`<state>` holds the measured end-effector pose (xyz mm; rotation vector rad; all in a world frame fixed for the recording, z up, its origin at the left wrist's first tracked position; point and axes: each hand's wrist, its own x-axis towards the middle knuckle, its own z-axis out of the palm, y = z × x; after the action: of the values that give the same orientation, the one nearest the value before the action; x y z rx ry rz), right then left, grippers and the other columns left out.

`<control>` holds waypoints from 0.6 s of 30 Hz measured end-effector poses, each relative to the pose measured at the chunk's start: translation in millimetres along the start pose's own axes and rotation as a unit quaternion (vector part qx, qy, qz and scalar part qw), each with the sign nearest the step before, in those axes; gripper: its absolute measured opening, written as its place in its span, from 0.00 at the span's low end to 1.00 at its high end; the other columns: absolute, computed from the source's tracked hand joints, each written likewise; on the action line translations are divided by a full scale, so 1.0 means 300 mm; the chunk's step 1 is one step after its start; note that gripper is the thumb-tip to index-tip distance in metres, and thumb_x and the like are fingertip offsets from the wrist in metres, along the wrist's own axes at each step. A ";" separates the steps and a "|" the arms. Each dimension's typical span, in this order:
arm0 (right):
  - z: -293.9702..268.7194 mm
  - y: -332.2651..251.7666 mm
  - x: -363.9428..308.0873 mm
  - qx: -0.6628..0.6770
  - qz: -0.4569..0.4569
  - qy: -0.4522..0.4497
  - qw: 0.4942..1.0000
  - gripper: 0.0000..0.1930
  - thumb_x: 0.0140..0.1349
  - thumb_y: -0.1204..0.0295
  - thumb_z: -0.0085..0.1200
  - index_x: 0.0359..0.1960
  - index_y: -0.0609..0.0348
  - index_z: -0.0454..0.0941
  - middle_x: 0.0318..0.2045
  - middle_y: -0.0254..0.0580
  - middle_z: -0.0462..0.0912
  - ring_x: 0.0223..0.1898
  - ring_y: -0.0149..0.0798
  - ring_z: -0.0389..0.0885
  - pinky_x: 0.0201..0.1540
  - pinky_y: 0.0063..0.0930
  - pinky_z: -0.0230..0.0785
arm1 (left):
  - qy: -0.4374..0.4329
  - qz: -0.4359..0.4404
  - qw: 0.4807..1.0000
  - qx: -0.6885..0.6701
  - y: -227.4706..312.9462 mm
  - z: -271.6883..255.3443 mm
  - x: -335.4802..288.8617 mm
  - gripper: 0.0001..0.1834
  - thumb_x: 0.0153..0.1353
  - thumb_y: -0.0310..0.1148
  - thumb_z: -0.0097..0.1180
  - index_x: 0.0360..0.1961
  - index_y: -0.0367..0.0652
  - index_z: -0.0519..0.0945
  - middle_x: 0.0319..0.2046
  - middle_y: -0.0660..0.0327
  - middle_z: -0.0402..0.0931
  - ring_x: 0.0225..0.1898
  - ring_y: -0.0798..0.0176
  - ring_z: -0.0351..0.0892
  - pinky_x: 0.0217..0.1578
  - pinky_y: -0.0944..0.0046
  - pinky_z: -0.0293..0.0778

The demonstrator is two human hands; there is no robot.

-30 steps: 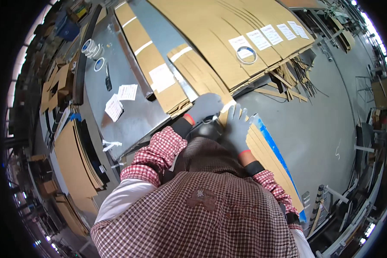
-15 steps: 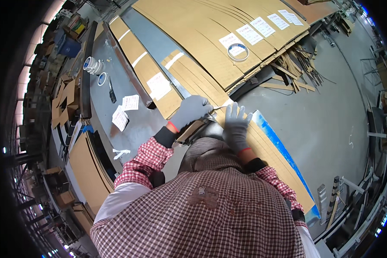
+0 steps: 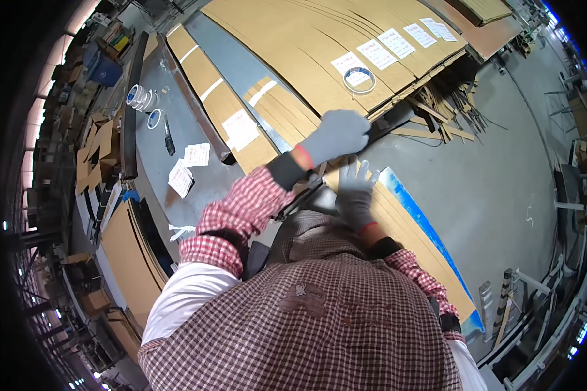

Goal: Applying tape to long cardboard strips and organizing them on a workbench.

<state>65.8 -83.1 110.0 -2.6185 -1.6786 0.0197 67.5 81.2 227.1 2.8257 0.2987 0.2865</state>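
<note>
A long bundle of brown cardboard strips (image 3: 416, 244) runs from below my hands toward the lower right. My right hand (image 3: 356, 195), in a grey glove, lies on the bundle with its fingers stretched out and apart. Just beyond it, my left hand (image 3: 342, 135) is raised over the bundle, its gloved fingers curled closed and slightly blurred. Whatever it may hold is hidden. Another stack of strips (image 3: 277, 104) with a white tape band continues on the far side of my left hand.
Large cardboard sheets (image 3: 287, 32) bear paper labels and a tape roll (image 3: 359, 79). Leftward on the grey table are more tape rolls (image 3: 154, 118), a black-handled cutter (image 3: 169, 137) and label papers (image 3: 181, 177). A blue edge (image 3: 424, 218) borders the bundle. Loose cardboard offcuts (image 3: 437, 111) stick out at right.
My left hand has moved up and to the right, from beside the bundle's left edge to over it. My right hand stays nearly in place on the strips.
</note>
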 end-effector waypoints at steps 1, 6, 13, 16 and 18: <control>0.008 0.006 0.001 0.012 0.005 0.019 1.000 0.28 0.57 0.67 0.51 0.60 0.62 0.71 0.65 0.54 0.68 0.63 0.61 0.67 0.61 0.75 0.52 | -0.029 0.018 0.999 0.012 0.037 0.012 0.048 0.08 0.52 0.36 0.58 0.26 0.43 0.83 0.21 0.54 0.79 0.24 0.53 0.81 0.24 0.57 0.73; 0.007 0.005 0.000 0.044 0.011 -0.025 0.999 0.28 0.54 0.69 0.52 0.59 0.63 0.71 0.63 0.56 0.70 0.63 0.61 0.66 0.61 0.79 0.46 | -0.089 0.144 0.982 0.088 0.191 0.077 0.207 0.05 0.49 0.30 0.56 0.24 0.46 0.84 0.22 0.54 0.80 0.27 0.51 0.83 0.21 0.52 0.73; 0.180 0.005 -0.002 0.250 0.037 0.126 0.959 0.30 0.53 0.69 0.53 0.60 0.65 0.68 0.61 0.57 0.69 0.63 0.63 0.64 0.63 0.78 0.44 | 0.172 0.206 0.963 -0.022 0.435 -0.138 0.347 0.06 0.54 0.32 0.56 0.26 0.41 0.75 0.17 0.57 0.72 0.22 0.51 0.77 0.21 0.53 0.70; -0.030 0.030 0.002 0.073 0.008 0.006 0.997 0.31 0.54 0.68 0.53 0.62 0.64 0.67 0.63 0.57 0.67 0.64 0.64 0.63 0.62 0.74 0.50 | 0.111 0.169 0.979 -0.018 0.360 -0.597 0.058 0.09 0.62 0.35 0.51 0.37 0.44 0.79 0.27 0.56 0.78 0.28 0.49 0.81 0.30 0.51 0.76; -0.022 0.034 0.003 0.066 0.005 0.051 0.997 0.29 0.56 0.68 0.52 0.62 0.63 0.68 0.62 0.56 0.68 0.62 0.63 0.65 0.60 0.73 0.52 | 0.123 0.083 0.989 -0.005 0.275 -0.737 -0.225 0.10 0.61 0.37 0.53 0.35 0.42 0.80 0.25 0.55 0.78 0.27 0.51 0.81 0.29 0.52 0.76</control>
<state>75.7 -86.7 116.3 -2.4875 -1.5752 -0.0034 -32.5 45.5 448.5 2.8094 0.1109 0.6736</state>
